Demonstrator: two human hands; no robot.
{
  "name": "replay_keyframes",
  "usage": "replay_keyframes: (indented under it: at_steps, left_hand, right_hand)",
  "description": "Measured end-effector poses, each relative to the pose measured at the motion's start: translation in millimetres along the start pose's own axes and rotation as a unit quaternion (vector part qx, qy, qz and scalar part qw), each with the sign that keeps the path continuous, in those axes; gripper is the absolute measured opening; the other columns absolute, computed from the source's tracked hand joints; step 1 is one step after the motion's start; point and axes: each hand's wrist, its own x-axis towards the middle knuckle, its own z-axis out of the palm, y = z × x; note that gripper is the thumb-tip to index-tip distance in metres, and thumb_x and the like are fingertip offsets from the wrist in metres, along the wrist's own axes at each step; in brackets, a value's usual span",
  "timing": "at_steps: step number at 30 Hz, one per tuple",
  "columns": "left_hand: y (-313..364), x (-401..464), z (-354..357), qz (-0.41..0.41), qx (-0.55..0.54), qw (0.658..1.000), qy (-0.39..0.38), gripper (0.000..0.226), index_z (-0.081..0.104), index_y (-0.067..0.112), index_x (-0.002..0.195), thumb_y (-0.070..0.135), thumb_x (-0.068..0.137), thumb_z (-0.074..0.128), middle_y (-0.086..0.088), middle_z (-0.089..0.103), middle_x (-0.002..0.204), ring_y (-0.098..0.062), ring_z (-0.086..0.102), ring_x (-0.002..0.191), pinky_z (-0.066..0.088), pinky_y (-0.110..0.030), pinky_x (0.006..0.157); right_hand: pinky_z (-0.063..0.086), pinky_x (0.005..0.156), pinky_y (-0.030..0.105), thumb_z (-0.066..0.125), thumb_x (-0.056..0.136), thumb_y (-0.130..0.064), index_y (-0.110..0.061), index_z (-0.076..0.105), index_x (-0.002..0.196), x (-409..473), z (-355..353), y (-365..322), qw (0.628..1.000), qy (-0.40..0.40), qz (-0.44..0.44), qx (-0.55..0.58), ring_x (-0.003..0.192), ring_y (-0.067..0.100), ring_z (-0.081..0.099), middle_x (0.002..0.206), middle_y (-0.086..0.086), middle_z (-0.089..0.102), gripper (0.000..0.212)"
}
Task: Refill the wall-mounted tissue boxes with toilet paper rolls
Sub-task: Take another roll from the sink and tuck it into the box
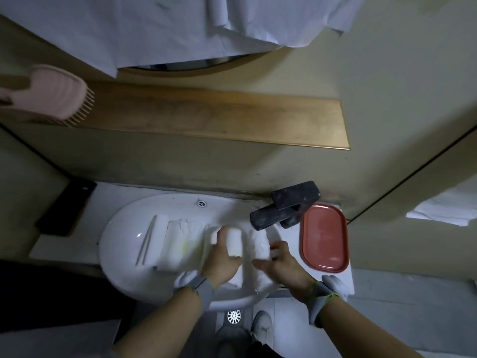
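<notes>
Head view: my left hand [219,257] grips a paper roll [235,241]; my right hand [281,264] clasps another roll [258,248] over the sink [121,228], probably staged for loading.

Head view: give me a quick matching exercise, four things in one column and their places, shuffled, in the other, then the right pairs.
Things:
1. red tray
2. pink brush
3. black tap
4. toilet paper roll

Places:
A. in the left hand, over the sink
B. at the left end of the wooden shelf
C. on the counter right of the sink
D. at the sink's back right rim, its spout pointing over the sink

Pairs: 1-C, 2-B, 3-D, 4-A
</notes>
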Motion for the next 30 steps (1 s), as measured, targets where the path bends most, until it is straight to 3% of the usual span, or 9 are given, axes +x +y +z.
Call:
replay_keyframes:
  at_steps: [3,5,7,10,14,17,24,27,30]
  left_hand:
    - [-13.2,-24.3,-29.6,-0.016,-0.149,0.989,0.006,0.084,0.022,0.029,0.147,-0.001,0.078,0.060,-0.007,0.049,0.131,-0.013,0.057,0.087,0.048,-0.028,0.069]
    - [-17.9,-41.9,-56.4,-0.006,-0.234,0.971,0.040,0.083,0.029,0.031,0.143,0.000,0.073,0.062,-0.010,0.051,0.135,-0.015,0.057,0.099,0.049,-0.032,0.079]
    - [-15.4,-56.0,-78.7,0.008,-0.304,0.950,0.064,0.079,0.036,0.036,0.136,0.003,0.069,0.063,-0.013,0.057,0.129,-0.024,0.060,0.105,0.050,-0.036,0.082]
    - [2.2,-79.5,-103.0,0.059,-0.364,0.925,0.093,0.073,0.041,0.040,0.133,-0.009,0.082,0.060,-0.009,0.060,0.126,-0.027,0.061,0.111,0.054,-0.046,0.090]
    - [35.5,-109.5,-114.7,0.125,-0.371,0.911,0.130,0.076,0.040,0.047,0.135,-0.001,0.080,0.062,-0.001,0.060,0.127,-0.023,0.061,0.112,0.054,-0.049,0.095]
    - [72.3,-126.7,-109.5,0.178,-0.354,0.908,0.138,0.076,0.042,0.052,0.131,0.012,0.070,0.063,0.008,0.058,0.128,-0.016,0.061,0.111,0.056,-0.041,0.091]
    - [180.7,-152.9,-64.4,0.304,-0.326,0.895,0.024,0.077,0.038,0.053,0.132,0.012,0.074,0.068,0.008,0.060,0.122,-0.009,0.064,0.103,0.055,-0.027,0.076]
    - [233.7,-171.0,-34.2,0.349,-0.314,0.883,-0.016,0.077,0.040,0.055,0.130,0.016,0.071,0.067,0.010,0.060,0.122,-0.010,0.064,0.105,0.059,-0.034,0.080]
    - [282.3,-180.6,-16.8,0.393,-0.299,0.869,-0.018,0.075,0.041,0.054,0.129,0.019,0.067,0.065,0.008,0.062,0.121,-0.012,0.063,0.106,0.058,-0.045,0.089]
  right_hand:
    - [0.050,0.063,0.031,0.078,0.073,-0.030,-0.018,0.037,0.123,-9.0,19.8,-12.0,1.000,-0.018,-0.005,0.002,0.082,0.021,0.062,0.106,0.013,0.061,0.066]
    - [0.048,0.060,0.031,0.073,0.065,-0.033,-0.020,0.038,0.121,-21.1,36.8,-30.6,0.999,-0.032,-0.025,0.015,0.078,0.023,0.061,0.104,0.014,0.061,0.067]
    - [0.051,0.063,0.034,0.069,0.064,-0.031,-0.020,0.038,0.120,-31.3,50.0,-51.6,0.996,-0.050,-0.051,0.051,0.083,0.029,0.063,0.108,0.017,0.061,0.065]
    - [0.054,0.077,0.045,0.066,0.065,-0.028,-0.017,0.037,0.122,-50.1,63.0,-82.5,0.989,-0.044,-0.099,0.096,0.095,0.033,0.062,0.113,0.018,0.058,0.065]
    - [0.056,0.086,0.041,0.076,0.073,-0.032,-0.017,0.038,0.123,-83.5,60.7,-113.5,0.979,0.005,-0.183,0.090,0.105,0.023,0.061,0.118,0.006,0.055,0.064]
    - [0.057,0.086,0.038,0.077,0.081,-0.030,-0.019,0.038,0.119,-114.1,38.9,-126.8,0.964,0.079,-0.248,0.046,0.103,0.017,0.061,0.116,0.000,0.055,0.055]
    - [0.060,0.079,0.048,0.075,0.079,-0.036,-0.029,0.043,0.113,-202.4,-71.9,-121.9,0.929,0.174,-0.317,0.084,0.100,0.024,0.067,0.115,0.001,0.061,0.047]
    - [0.060,0.069,0.043,0.071,0.080,-0.030,-0.025,0.045,0.110,-239.5,-120.3,-114.2,0.908,0.223,-0.338,0.106,0.096,0.030,0.066,0.113,0.008,0.059,0.040]
    - [0.056,0.078,0.053,0.069,0.073,-0.030,-0.023,0.048,0.107,-262.2,-161.5,-118.0,0.887,0.264,-0.360,0.120,0.102,0.035,0.064,0.113,0.010,0.061,0.041]
